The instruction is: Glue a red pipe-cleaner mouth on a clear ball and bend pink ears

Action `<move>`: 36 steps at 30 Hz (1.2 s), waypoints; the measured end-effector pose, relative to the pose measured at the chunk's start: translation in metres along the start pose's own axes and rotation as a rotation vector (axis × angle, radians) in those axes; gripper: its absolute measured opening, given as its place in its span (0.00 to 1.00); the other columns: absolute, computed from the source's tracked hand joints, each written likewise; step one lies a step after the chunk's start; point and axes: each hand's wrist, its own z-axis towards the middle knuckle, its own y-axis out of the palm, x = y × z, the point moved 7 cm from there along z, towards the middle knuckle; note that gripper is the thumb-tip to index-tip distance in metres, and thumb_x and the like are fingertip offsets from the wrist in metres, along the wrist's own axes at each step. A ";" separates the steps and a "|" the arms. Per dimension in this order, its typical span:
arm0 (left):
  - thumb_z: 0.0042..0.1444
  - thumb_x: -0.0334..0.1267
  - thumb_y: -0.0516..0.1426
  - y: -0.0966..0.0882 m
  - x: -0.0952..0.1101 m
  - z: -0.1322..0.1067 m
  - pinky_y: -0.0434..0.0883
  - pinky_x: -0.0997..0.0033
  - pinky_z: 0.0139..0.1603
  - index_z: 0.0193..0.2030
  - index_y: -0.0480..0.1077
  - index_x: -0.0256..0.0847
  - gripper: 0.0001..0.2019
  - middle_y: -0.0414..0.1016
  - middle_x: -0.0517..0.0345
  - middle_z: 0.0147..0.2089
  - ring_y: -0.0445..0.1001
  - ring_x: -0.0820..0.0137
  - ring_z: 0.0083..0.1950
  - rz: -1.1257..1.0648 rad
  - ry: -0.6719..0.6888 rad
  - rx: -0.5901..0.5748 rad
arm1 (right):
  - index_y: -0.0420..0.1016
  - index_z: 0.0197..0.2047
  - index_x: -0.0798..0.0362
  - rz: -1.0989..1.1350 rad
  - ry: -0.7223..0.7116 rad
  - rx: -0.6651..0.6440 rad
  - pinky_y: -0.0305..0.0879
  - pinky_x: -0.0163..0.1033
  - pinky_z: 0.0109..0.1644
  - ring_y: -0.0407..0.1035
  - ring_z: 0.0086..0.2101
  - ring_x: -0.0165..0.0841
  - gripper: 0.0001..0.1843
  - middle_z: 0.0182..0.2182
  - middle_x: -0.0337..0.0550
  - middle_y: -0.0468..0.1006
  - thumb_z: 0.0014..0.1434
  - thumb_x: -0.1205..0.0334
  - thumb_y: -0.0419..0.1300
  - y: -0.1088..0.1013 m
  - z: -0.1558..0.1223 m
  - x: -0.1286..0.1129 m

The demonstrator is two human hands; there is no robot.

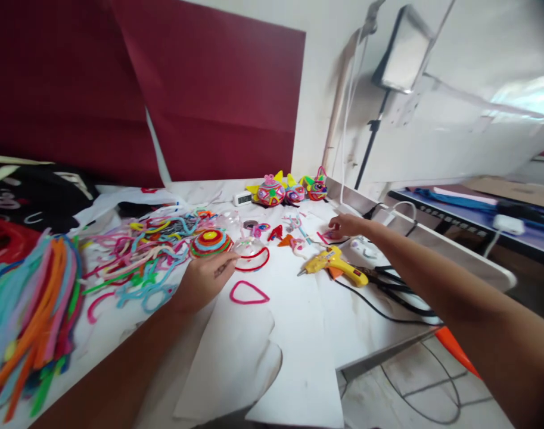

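Note:
My left hand [209, 277] is closed in a pinch at the left edge of a clear plastic half-ball [248, 245], with a red pipe cleaner [261, 262] curving along its near rim. Just behind this hand is a dome [211, 243] wrapped in coloured rings. A pink pipe cleaner loop [249, 293] lies on white paper to its right. Farther right, my right hand [345, 226] reaches down with curled fingers beside a small pink-red piece [323, 238]; what they hold is hidden. The yellow glue gun [336, 265] lies nearer me.
Loose pipe cleaners [151, 238] heap at left, behind a thick bundle [39, 310]. Several decorated balls [272, 192] stand at the back by a small digital clock [242, 198]. Black-handled scissors [394, 286], a power strip [363, 247] and a cable [379, 313] are at right.

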 end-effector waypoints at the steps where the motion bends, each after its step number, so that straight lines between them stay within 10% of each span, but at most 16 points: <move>1: 0.56 0.38 0.56 -0.001 -0.003 0.000 0.71 0.77 0.33 0.39 0.79 0.40 0.11 0.81 0.60 0.29 0.72 0.75 0.24 0.002 -0.037 0.016 | 0.69 0.53 0.54 0.000 0.005 -0.006 0.70 0.48 0.49 0.70 0.46 0.37 0.16 0.51 0.47 0.72 0.65 0.57 0.57 0.002 0.002 0.001; 12: 0.57 0.37 0.54 -0.007 -0.024 0.001 0.70 0.79 0.24 0.39 0.76 0.36 0.10 0.75 0.62 0.24 0.71 0.77 0.19 -0.167 -0.241 0.123 | 0.73 0.35 0.58 0.274 -0.053 0.255 0.69 0.41 0.38 0.74 0.36 0.40 0.12 0.31 0.48 0.78 0.59 0.56 0.61 -0.047 -0.022 -0.009; 17: 0.56 0.37 0.54 0.005 -0.008 0.000 0.68 0.79 0.23 0.40 0.77 0.36 0.12 0.74 0.62 0.22 0.70 0.77 0.20 -0.234 -0.155 -0.082 | 0.70 0.42 0.56 0.685 -0.387 0.212 0.70 0.37 0.36 0.74 0.34 0.34 0.20 0.33 0.45 0.76 0.59 0.46 0.58 -0.058 -0.083 -0.086; 22: 0.55 0.38 0.56 0.019 0.016 -0.004 0.69 0.77 0.29 0.43 0.77 0.38 0.13 0.79 0.57 0.31 0.72 0.74 0.27 -0.234 -0.001 -0.383 | 0.70 0.41 0.54 0.972 -0.612 -0.053 0.65 0.32 0.31 0.67 0.28 0.27 0.17 0.29 0.37 0.73 0.56 0.50 0.63 -0.023 -0.129 -0.167; 31: 0.53 0.43 0.60 0.037 0.025 -0.012 0.69 0.69 0.47 0.48 0.76 0.43 0.16 0.76 0.52 0.47 0.74 0.63 0.46 -0.158 0.123 -0.675 | 0.73 0.44 0.56 0.662 -0.677 -0.068 0.61 0.32 0.32 0.65 0.29 0.27 0.09 0.30 0.38 0.73 0.58 0.65 0.60 0.008 -0.127 -0.187; 36: 0.53 0.44 0.61 0.045 0.020 -0.018 0.70 0.72 0.40 0.50 0.74 0.45 0.17 0.72 0.54 0.52 0.74 0.67 0.42 -0.076 0.129 -0.740 | 0.73 0.47 0.57 0.492 -0.630 0.324 0.63 0.34 0.35 0.67 0.30 0.27 0.13 0.41 0.47 0.76 0.58 0.71 0.57 -0.017 -0.137 -0.183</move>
